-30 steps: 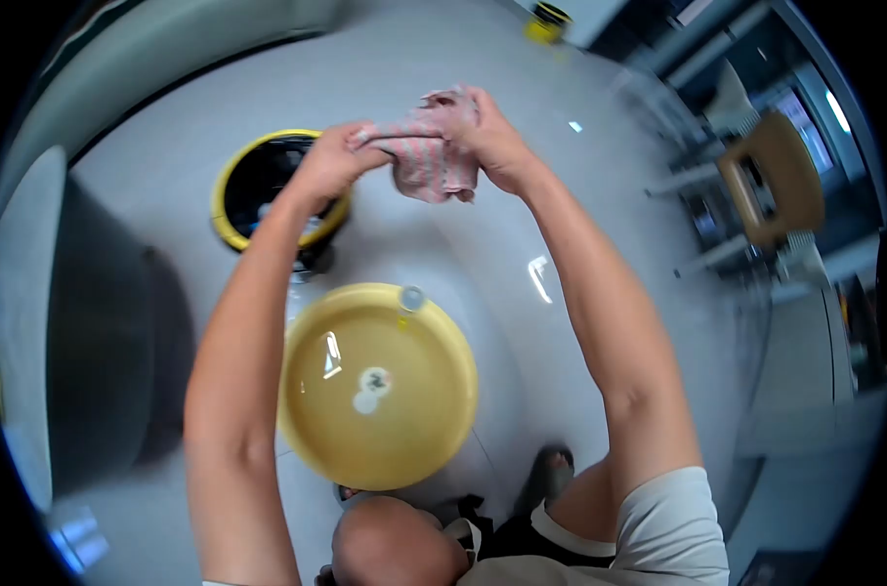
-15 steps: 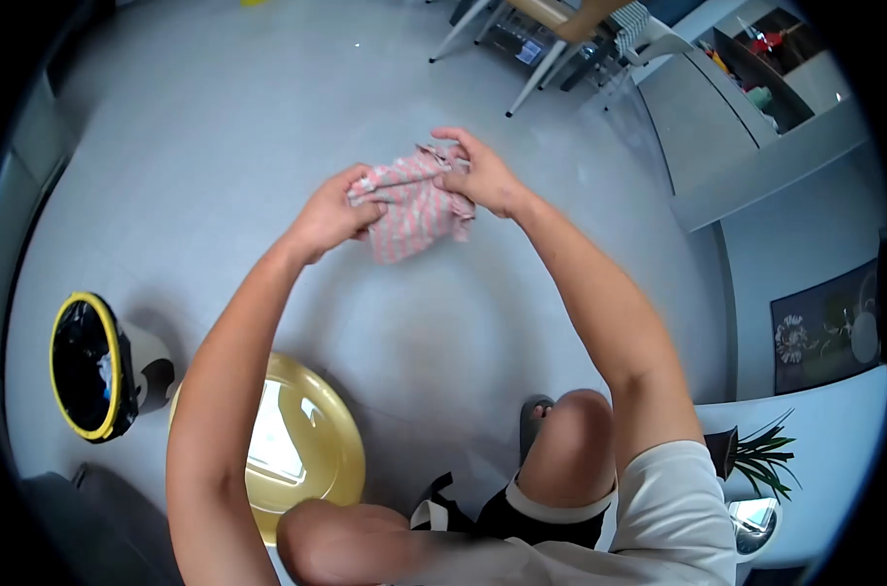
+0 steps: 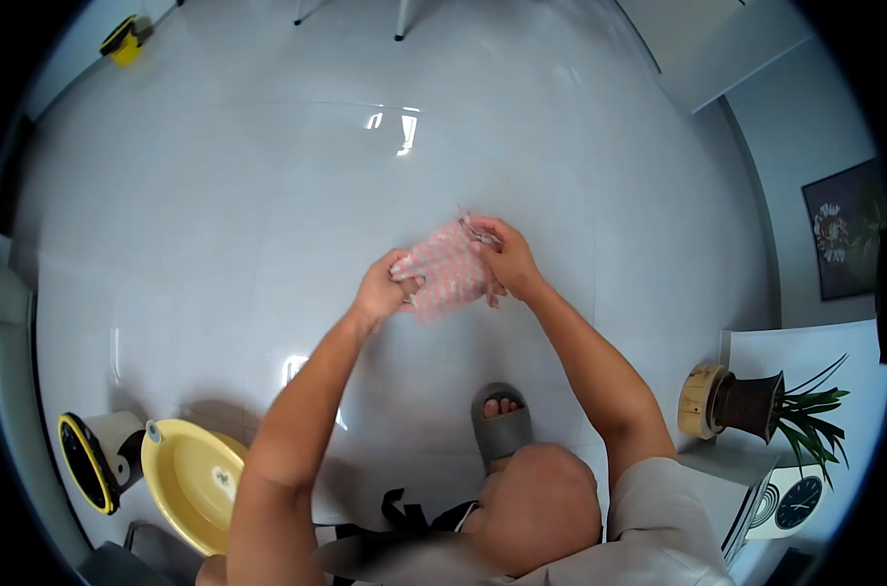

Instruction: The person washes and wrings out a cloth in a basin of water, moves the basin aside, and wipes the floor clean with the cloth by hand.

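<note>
A pink and grey striped cloth (image 3: 445, 272) is stretched between my two hands above the floor, somewhat crumpled and blurred. My left hand (image 3: 385, 290) grips its left side, with the thumb over the cloth. On the right, my right hand (image 3: 505, 259) pinches the bunched upper right edge, and a loose end hangs below the fingers. Parts of the fingers of both hands are hidden by the fabric.
At lower left are a yellow basin (image 3: 185, 479) with water and a black-lined bin (image 3: 90, 463) with a yellow rim. A potted plant (image 3: 751, 402) and a clock (image 3: 798, 502) stand at right. A yellow object (image 3: 122, 44) lies upper left.
The view has swung to the right, so the basin and bin now appear at lower left. Both hands still hold the cloth, now lower in view and closer to the body.
</note>
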A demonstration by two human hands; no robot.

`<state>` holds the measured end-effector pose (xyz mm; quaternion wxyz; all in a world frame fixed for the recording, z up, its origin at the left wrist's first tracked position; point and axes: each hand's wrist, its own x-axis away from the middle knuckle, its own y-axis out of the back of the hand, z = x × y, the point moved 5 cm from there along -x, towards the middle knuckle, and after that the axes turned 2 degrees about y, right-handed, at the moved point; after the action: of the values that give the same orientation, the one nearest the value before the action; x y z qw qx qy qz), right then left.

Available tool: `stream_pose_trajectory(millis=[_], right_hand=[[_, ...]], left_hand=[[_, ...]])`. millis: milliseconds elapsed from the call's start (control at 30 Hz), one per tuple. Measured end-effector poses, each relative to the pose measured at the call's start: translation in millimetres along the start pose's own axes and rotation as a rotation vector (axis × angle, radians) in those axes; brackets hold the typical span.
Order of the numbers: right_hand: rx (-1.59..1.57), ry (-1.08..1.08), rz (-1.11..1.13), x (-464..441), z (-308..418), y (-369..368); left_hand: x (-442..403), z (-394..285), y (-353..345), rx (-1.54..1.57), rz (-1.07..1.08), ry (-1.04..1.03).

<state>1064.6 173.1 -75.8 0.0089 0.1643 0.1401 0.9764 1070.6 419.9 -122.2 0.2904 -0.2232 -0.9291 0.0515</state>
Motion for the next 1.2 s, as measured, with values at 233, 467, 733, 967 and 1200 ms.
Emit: stream_pose_trajectory(millis=[233,467,733,967,1200], right_hand=[[0.864,0.319,-0.377,-2,-87,48],[0.990,-0.023,-0.466,-17,-117,-45],[0.863,0.473,-0.042,-59,-54,-188],[0.914,0.344,-0.186,-9,-103,-64],[1.012,-0.096,-0.772,60,-217,129]], left_hand=[[-35,46,-55,-0.862,-0.503,-0.365],[15,80,31,-0.639,-0.837,-0.218],[31,88,115,-0.610,-1.105,-0.113],[17,54,79,-0.751,-0.944,-0.153],[-46,35,2,-1.016,-0.818,-0.381]])
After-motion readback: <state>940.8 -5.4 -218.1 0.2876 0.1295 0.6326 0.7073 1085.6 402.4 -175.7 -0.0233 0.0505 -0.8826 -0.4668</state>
